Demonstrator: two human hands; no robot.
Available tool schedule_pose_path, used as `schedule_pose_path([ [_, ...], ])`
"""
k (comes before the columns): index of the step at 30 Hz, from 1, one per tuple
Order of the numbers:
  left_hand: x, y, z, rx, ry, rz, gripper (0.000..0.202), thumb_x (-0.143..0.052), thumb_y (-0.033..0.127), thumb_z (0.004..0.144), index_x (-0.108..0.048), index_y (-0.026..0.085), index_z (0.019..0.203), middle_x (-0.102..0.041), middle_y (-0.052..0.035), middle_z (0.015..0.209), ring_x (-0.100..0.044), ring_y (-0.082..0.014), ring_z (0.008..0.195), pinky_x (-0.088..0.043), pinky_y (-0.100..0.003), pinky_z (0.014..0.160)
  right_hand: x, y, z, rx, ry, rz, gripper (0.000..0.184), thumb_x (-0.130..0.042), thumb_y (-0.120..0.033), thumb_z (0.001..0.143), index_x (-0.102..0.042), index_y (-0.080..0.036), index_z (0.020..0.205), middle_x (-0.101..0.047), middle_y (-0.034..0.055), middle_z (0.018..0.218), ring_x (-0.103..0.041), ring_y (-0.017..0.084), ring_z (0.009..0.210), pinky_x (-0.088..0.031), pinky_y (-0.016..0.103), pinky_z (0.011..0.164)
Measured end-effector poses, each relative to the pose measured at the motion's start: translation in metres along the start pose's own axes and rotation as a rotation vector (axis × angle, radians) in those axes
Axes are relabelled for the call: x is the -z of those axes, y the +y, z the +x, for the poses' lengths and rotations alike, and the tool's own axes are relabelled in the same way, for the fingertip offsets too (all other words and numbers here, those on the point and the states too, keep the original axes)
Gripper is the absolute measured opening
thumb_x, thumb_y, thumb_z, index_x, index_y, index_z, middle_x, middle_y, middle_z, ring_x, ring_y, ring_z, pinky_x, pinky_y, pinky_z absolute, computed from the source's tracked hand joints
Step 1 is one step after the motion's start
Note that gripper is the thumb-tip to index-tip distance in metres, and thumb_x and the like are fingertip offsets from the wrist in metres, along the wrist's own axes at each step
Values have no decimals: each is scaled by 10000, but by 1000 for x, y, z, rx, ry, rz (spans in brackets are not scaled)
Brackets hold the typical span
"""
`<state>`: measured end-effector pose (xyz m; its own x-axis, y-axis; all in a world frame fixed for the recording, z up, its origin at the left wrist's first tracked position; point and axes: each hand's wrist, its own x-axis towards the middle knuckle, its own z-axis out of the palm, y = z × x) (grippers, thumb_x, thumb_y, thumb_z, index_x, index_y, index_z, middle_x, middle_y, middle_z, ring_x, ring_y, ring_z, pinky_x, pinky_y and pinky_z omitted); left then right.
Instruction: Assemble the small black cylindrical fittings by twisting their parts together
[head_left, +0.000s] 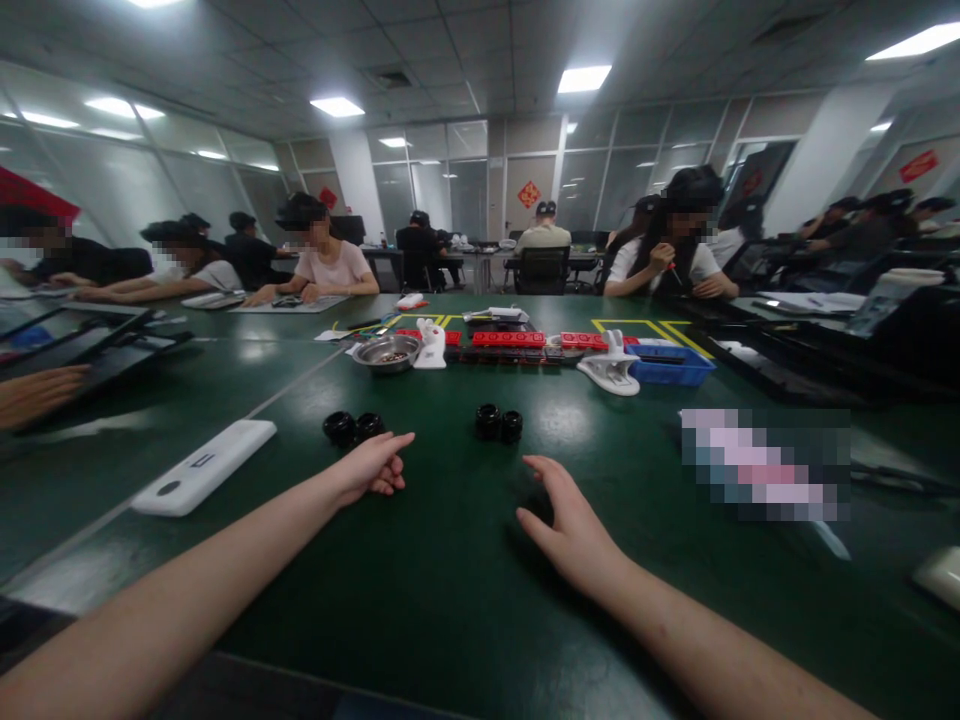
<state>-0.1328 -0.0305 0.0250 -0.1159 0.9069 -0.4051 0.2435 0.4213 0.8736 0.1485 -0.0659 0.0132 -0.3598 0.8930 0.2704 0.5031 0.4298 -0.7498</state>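
Note:
My left hand (375, 466) hovers over the green table (450, 590), its index finger stretched out and the other fingers loosely curled, with nothing visible in it. Just beyond it, partly behind the wrist and fingers, stands a pair of glossy black round pieces (340, 428). To the right, my right hand (566, 525) is open and empty, thumb and fingers apart. A second pair of black round pieces (487, 422) stands side by side a little beyond its fingertips, not touched. What exactly these black pieces are, I cannot make out.
A white oblong device (206, 468) lies left. Farther back are a metal bowl (386, 353), red blocks (508, 340), a white clamp-like stand (611, 368) and a blue bin (671, 365). A blurred-out packet (757, 465) lies right. Several people sit around; one person's hand (41, 397) reaches in left.

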Motion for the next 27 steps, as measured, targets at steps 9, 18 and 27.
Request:
schedule_pose_path([
  [9, -24, 4, -4, -187, -2, 150, 842, -483, 388, 836, 107, 143, 1383, -487, 64, 518, -587, -161, 518, -407, -213, 420, -1, 1, 0, 8, -2, -2, 507, -525, -203, 756, -394, -181, 1246, -402, 112, 1292, -399, 248, 1196, -333, 457, 1006],
  [18, -64, 19, 61, -722, 199, 590, 688, -690, 468, 618, -499, 138, 1190, -457, -138, 1203, -386, -305, 1151, -307, -426, 972, 1, -2, 1, 14, 13, -28, 499, -522, -162, 736, -415, -141, 1222, -393, 135, 1292, -364, 238, 1221, -288, 437, 1039],
  [27, -65, 26, 93, -765, 26, 642, 539, -700, 449, 612, -613, 139, 1043, -540, -110, 1141, -479, -262, 1083, -349, -371, 953, 5, 0, 0, 7, 5, -5, 485, -531, -161, 733, -436, -159, 1209, -405, 126, 1288, -369, 237, 1219, -278, 439, 1043],
])
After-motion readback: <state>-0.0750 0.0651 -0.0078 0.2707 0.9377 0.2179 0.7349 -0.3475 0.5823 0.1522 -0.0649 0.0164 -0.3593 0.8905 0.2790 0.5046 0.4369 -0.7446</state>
